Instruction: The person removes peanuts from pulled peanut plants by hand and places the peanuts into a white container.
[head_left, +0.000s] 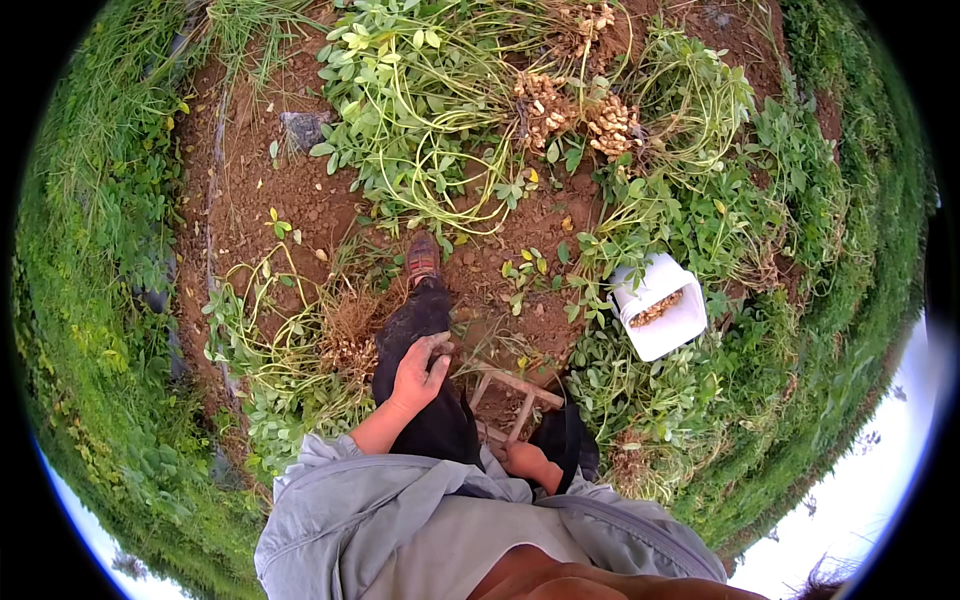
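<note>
My left hand (421, 373) rests over my dark trouser leg, its fingers loosely bent with nothing seen in them. Low in the middle, my right hand (523, 458) is closed at the near end of a small wooden stool (527, 391), and appears to grip it. Uprooted peanut plants (427, 112) lie ahead on the soil, with clusters of peanut pods (613, 126) at their roots. Another pulled plant lies left of my leg, its roots (351, 330) facing the leg. To the right, a white plastic bucket (667, 337) lies tilted on the leaves, with some peanuts (655, 310) inside.
My shoe (423, 257) stands on reddish-brown soil (300, 184). A grey stone (303, 130) lies at the upper left. Dense green plants (97, 247) border the left side, and more leafy plants (862, 247) stand along the right.
</note>
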